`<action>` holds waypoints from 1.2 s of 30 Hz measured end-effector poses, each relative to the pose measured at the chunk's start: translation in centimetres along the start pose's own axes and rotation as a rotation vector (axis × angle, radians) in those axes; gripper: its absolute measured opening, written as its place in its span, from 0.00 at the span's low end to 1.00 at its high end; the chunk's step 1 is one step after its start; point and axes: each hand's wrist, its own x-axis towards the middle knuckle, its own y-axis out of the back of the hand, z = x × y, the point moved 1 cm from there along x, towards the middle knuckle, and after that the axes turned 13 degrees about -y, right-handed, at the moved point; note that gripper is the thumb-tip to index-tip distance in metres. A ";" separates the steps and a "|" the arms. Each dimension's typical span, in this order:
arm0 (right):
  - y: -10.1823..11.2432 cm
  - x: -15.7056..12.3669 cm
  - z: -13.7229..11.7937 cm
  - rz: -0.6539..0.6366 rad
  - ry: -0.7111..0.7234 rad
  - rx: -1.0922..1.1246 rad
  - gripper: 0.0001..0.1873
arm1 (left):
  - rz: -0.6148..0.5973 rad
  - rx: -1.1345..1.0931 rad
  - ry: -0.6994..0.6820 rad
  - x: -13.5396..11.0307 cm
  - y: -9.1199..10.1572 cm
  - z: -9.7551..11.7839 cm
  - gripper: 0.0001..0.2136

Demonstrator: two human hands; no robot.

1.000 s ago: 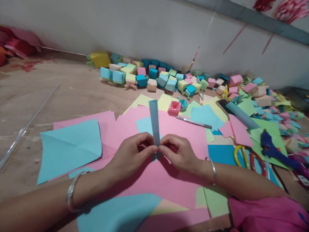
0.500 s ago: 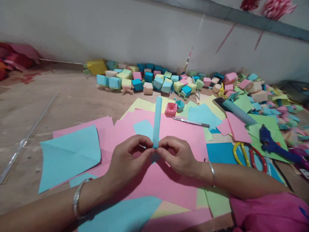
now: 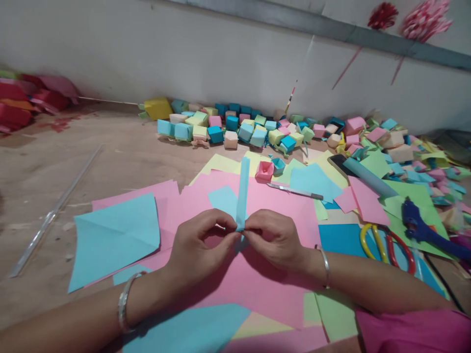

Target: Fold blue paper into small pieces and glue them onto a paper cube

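My left hand and my right hand meet over a large pink sheet and pinch the near end of a narrow light-blue paper strip. The strip stands up and points away from me, folded lengthwise. Both hands have their fingertips closed on it. A silver bangle sits on each wrist.
Loose coloured sheets cover the brown floor, with a folded light-blue sheet at left. Scissors, a blue glue gun, a craft knife and a rolled tube lie at right. Several paper cubes line the wall. A clear ruler lies at left.
The strip has turned from its flat face toward its narrower folded edge between my fingers. The hands stay in place; the camera has shifted slightly.
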 end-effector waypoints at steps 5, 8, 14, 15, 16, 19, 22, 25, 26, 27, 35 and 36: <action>-0.2 0.3 0.2 -0.031 -0.037 -0.063 0.07 | -0.005 -0.005 -0.108 -0.1 -0.1 -0.3 0.04; -0.3 0.4 0.3 -0.027 -0.031 -0.103 0.07 | 0.017 -0.047 -0.057 0.0 -0.2 -0.2 0.03; -0.1 0.3 0.1 0.012 0.001 -0.138 0.07 | 0.058 -0.092 0.083 0.3 -0.2 0.2 0.03; -0.1 0.2 0.0 0.022 0.017 -0.143 0.06 | 0.060 -0.107 0.098 0.4 -0.2 0.1 0.03; 0.0 0.2 0.0 0.031 0.035 -0.149 0.06 | 0.057 -0.120 0.105 0.4 -0.1 0.1 0.03; 0.0 0.2 -0.1 0.062 0.088 -0.163 0.06 | 0.044 -0.123 0.088 0.7 0.1 0.1 0.03; 0.1 0.2 -0.1 0.079 0.128 -0.152 0.06 | 0.051 -0.116 0.048 0.9 0.2 0.3 0.04; 0.1 0.2 -0.1 0.043 0.136 -0.107 0.07 | 0.065 -0.120 -0.021 0.8 0.2 0.3 0.05; 0.1 0.2 -0.1 0.032 0.126 -0.082 0.07 | 0.065 -0.118 -0.049 0.7 0.2 0.3 0.06; 0.2 0.2 -0.2 0.023 0.118 -0.055 0.07 | 0.064 -0.112 -0.077 0.6 0.1 0.2 0.06; 0.3 0.2 -0.7 0.097 0.244 -0.166 0.06 | 0.105 -0.012 -0.282 0.3 0.1 -0.1 0.08; 0.3 0.2 -0.8 0.114 0.264 -0.188 0.06 | 0.108 -0.006 -0.300 0.3 0.1 -0.1 0.08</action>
